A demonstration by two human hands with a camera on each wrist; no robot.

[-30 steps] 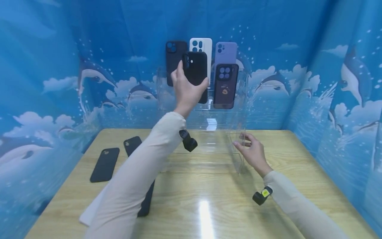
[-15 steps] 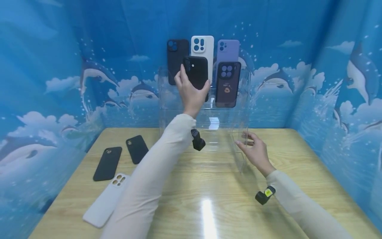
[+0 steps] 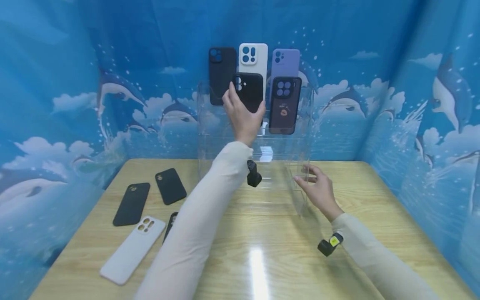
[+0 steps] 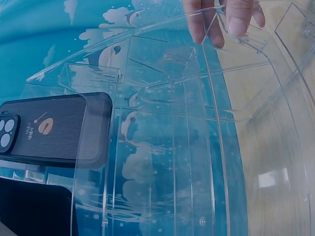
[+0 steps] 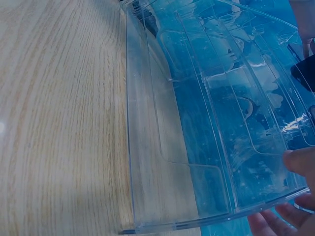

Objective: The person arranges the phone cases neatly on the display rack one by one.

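My left hand (image 3: pixel 243 118) grips a black phone case (image 3: pixel 251 89) by its sides, thumb at right and fingers at left. The case stands upright at the second tier of a clear acrylic display stand (image 3: pixel 255 157), in front of a white phone case (image 3: pixel 262 56). Its lower part is hidden behind the hand. My right hand (image 3: pixel 318 191) pinches the stand's right side panel between thumb and fingers. On the same tier a dark printed phone case (image 3: pixel 284 118) stands to the right. Behind it is a purple phone case (image 3: pixel 286 62), and a dark phone case (image 3: pixel 222 79) stands at top left.
On the wooden table (image 3: pixel 356 250) at left lie two black phone cases, one near the edge (image 3: pixel 132 204) and one nearer the stand (image 3: pixel 171 186). A white phone case (image 3: pixel 129 254) lies in front; another black one (image 3: pixel 170 225) is partly hidden by the left sleeve. A blue curtain (image 3: pixel 150 33) surrounds the table.
My left hand has moved slightly right and down with the black phone case, uncovering more of the white case behind. The right hand stays at the stand's side.
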